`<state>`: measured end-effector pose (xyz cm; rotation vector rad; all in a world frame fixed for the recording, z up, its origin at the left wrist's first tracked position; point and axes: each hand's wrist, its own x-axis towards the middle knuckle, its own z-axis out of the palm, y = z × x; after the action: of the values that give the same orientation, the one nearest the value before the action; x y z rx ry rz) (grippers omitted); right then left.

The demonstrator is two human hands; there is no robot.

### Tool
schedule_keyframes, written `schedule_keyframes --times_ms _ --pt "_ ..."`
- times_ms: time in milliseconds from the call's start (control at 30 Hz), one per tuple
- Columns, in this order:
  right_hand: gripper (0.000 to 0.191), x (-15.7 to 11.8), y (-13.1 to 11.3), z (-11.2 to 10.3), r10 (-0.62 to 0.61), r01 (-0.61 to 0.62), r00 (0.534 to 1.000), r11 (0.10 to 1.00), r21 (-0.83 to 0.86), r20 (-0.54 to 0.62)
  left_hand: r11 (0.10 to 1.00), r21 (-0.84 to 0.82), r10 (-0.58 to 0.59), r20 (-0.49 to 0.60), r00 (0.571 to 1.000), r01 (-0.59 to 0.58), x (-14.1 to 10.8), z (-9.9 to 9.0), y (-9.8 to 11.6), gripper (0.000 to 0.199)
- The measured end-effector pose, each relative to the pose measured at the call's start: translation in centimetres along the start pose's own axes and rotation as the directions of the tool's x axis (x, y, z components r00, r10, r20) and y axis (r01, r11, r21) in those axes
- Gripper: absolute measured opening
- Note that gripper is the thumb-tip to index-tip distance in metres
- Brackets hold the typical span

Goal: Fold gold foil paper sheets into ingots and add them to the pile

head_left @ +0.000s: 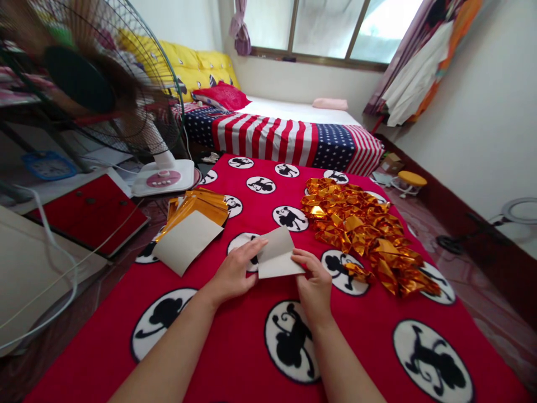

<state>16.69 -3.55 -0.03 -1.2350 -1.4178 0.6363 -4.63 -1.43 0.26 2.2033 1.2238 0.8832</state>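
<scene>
Between my two hands I hold a sheet of paper (277,258), pale side up and partly folded, over the red patterned cloth (218,341). My left hand (238,267) grips its left edge, with the thumb beneath and fingers on top. At the right edge my right hand (312,282) pinches the paper between thumb and fingers. To the left lies a stack of gold foil paper (205,206), with a pale sheet (188,240) on top of it. A heap of folded gold foil pieces (352,218) spreads out on the right.
A running fan (163,178) stands at the left, beside a red panel (88,210). Beyond the cloth is a bed (268,137) with a striped cover. A yellow stool (411,179) sits on the floor at right.
</scene>
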Motion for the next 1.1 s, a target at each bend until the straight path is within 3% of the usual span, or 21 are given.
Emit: schedule_keyframes --times_ms 100,267,433,667,800,967,1100 --pt "0.041 0.0 0.0 -0.1 -0.011 0.017 0.998 0.995 -0.093 0.063 0.999 0.042 0.014 0.012 1.0 -0.015 0.0 0.2 -0.3 0.066" --pt "0.052 0.1 -0.5 -0.4 -0.095 0.163 0.964 0.95 -0.266 0.25 0.997 0.019 0.074 -0.068 0.995 -0.072 0.1 0.3 -0.8 0.039" --pt "0.056 0.2 -0.7 -0.6 -0.081 0.212 0.904 0.938 -0.275 0.419 0.995 0.04 0.097 -0.043 0.994 -0.095 -0.3 -0.1 -0.6 0.044" --pt "0.055 0.3 0.0 -0.7 -0.131 0.251 0.883 0.943 -0.219 0.45 0.966 0.203 0.172 -0.046 0.984 -0.16 -0.8 -0.6 0.4 0.041" --pt "0.058 0.3 0.1 -0.6 -0.134 0.257 0.883 0.94 -0.225 0.449 0.976 0.148 0.165 -0.04 0.985 -0.158 -0.4 -0.2 0.1 0.038" --pt "0.059 0.4 0.0 -1.1 -0.129 0.239 0.866 0.955 -0.174 0.482 0.992 0.027 0.123 0.032 0.992 -0.124 -0.9 -0.2 -0.6 0.052" --pt "0.04 0.7 -0.3 -1.8 -0.134 0.216 0.85 0.971 -0.104 0.51 0.993 -0.082 0.083 0.037 0.996 -0.08 -1.4 -0.6 -0.8 0.043"
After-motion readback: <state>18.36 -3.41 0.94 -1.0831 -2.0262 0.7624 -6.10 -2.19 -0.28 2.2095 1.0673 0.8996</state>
